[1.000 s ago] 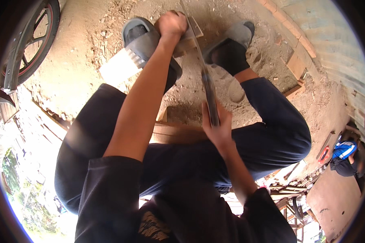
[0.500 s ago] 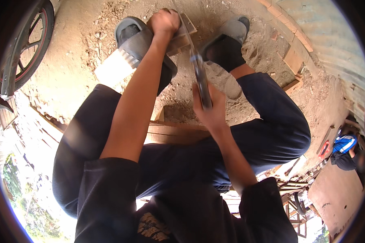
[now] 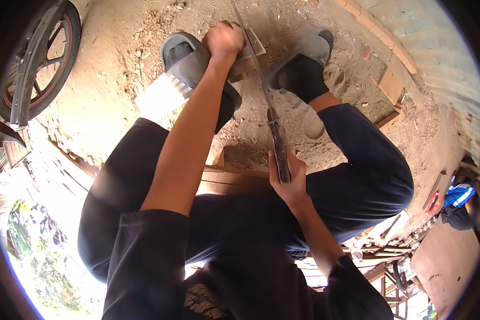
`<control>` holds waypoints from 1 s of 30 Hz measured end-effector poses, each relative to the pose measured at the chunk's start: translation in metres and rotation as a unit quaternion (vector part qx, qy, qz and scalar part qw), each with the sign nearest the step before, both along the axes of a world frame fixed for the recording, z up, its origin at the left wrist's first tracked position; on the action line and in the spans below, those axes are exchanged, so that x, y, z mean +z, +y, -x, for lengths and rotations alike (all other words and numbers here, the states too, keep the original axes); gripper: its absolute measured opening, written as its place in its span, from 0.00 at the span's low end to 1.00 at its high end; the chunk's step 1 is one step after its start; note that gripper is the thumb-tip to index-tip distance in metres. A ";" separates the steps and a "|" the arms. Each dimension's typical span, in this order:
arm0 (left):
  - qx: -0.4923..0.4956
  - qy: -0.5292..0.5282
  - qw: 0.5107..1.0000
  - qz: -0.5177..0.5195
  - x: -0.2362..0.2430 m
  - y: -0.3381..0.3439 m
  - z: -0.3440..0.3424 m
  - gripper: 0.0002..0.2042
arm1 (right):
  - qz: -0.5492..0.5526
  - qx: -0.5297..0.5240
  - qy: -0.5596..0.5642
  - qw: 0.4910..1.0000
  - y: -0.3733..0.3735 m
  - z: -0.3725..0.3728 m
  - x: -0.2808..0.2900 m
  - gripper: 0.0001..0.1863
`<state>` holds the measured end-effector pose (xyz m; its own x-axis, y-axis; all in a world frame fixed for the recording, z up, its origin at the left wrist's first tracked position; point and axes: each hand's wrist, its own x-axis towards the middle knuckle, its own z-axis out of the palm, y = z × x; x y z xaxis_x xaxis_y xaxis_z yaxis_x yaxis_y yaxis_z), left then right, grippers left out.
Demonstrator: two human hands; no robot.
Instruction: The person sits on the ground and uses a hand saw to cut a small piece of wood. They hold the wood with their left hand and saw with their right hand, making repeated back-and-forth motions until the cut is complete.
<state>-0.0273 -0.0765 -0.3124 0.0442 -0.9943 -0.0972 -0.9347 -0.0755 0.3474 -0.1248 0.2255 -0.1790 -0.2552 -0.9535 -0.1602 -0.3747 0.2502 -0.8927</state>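
Observation:
My right hand point(image 3: 292, 180) is wrapped round the dark handle of a handsaw point(image 3: 263, 80). Its thin blade runs up and away from me, past the right side of my left hand point(image 3: 224, 39). Closed fingers of that left hand press on a small light-brown piece of wood point(image 3: 244, 65) between my feet, beside the blade. My left arm and fist cover part of the wood, so how deep the blade sits in it cannot be seen. A grey slipper point(image 3: 193, 63) on my left foot is against the wood's left side.
My right foot wears another slipper point(image 3: 310, 47). Wooden planks point(image 3: 229, 181) lie below my hands. A wheel point(image 3: 64, 58) stands at left; bricks point(image 3: 376, 29) edge the corrugated wall point(image 3: 437, 53). A person in blue and black point(image 3: 460, 197) is at far right.
My right hand has drawn the saw back toward me, down and slightly right, showing more of the blade. My left hand stays on the wood; the whole view has shifted a little.

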 end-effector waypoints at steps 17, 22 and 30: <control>-0.001 0.003 0.999 -0.041 0.021 0.012 0.008 0.21 | -0.020 -0.013 -0.025 0.999 -0.013 0.002 -0.006 0.04; -0.005 0.000 1.000 -0.028 0.018 0.011 0.007 0.21 | 0.002 -0.015 -0.006 1.000 -0.011 0.001 -0.005 0.04; 0.001 0.039 0.999 -0.026 0.019 0.010 0.005 0.24 | 0.017 -0.017 -0.011 1.000 0.001 0.003 0.003 0.04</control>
<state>-0.0326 -0.0667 -0.2939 0.0367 -0.9876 -0.1526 -0.9045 -0.0978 0.4151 -0.1282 0.2261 -0.1765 -0.2841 -0.9494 -0.1336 -0.3465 0.2316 -0.9090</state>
